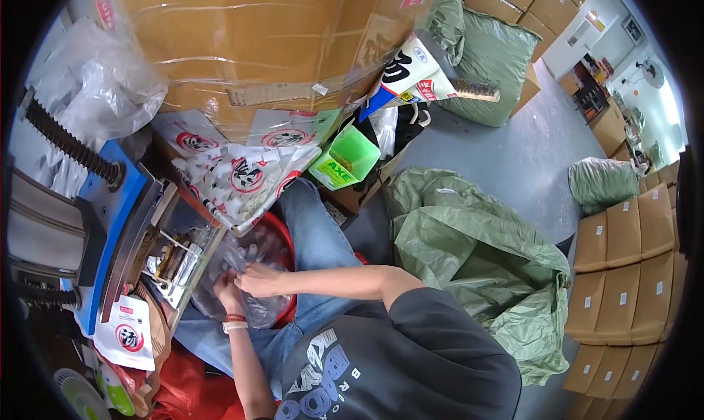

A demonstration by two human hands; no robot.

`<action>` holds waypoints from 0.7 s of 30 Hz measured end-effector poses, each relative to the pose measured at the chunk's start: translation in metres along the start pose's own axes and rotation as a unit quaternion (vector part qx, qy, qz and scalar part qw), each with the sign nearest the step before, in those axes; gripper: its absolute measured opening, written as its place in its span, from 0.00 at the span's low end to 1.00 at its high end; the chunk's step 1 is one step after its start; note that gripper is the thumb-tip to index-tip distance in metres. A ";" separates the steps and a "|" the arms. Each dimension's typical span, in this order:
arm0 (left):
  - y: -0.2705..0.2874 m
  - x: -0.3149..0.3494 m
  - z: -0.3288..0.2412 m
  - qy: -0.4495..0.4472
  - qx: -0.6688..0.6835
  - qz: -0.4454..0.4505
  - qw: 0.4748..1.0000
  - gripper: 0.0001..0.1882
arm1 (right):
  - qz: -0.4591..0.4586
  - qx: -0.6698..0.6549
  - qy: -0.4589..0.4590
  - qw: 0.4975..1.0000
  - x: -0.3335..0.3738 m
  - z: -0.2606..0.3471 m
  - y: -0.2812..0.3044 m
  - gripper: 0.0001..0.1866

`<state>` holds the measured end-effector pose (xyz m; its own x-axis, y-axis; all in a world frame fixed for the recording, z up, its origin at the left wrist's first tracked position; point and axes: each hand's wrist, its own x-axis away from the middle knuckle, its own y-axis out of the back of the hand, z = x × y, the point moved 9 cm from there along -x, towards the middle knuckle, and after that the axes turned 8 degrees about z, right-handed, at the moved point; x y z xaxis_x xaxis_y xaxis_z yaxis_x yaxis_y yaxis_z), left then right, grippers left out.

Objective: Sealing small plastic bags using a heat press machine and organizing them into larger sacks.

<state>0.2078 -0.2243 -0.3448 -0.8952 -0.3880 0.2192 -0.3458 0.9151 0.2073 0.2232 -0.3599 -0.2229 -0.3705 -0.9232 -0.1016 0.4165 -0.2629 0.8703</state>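
Note:
A clear plastic bag [258,314] sits in a red tub [287,237] between my knees, its top bunched up. My left hand [228,291], with a red bracelet and a white band at the wrist, is closed on the gathered plastic. Beside it my right hand [261,281] pinches the same plastic, the two hands almost touching. Small items inside the bag are too blurred to name. Left of the tub stands a blue press-like machine [110,207] with springs and a metal plate.
A large taped carton [249,46] rises in front. Printed white plastic bags [249,174] and a green container [345,157] lie near my knees. At right, a green woven sack [469,251] spreads on the floor, with stacked cartons [623,295] beyond.

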 end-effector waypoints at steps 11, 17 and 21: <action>0.004 0.064 -0.030 0.102 -0.271 0.185 0.939 0.38 | 0.013 -0.252 -0.124 0.960 0.079 0.032 0.001 0.17; 0.002 0.133 -0.190 -0.054 -0.464 0.237 0.852 0.26 | -0.061 -0.359 -0.118 0.924 0.137 0.113 0.088 0.18; 0.008 0.151 -0.261 -0.132 -0.415 0.232 0.870 0.26 | -0.221 -0.400 -0.029 0.889 0.147 0.118 0.173 0.14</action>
<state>0.1433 -0.3045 -0.0616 -0.9557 0.1398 0.2591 0.2933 0.5302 0.7956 0.1428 -0.5079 -0.0306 -0.6770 -0.6702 -0.3039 0.6684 -0.7329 0.1272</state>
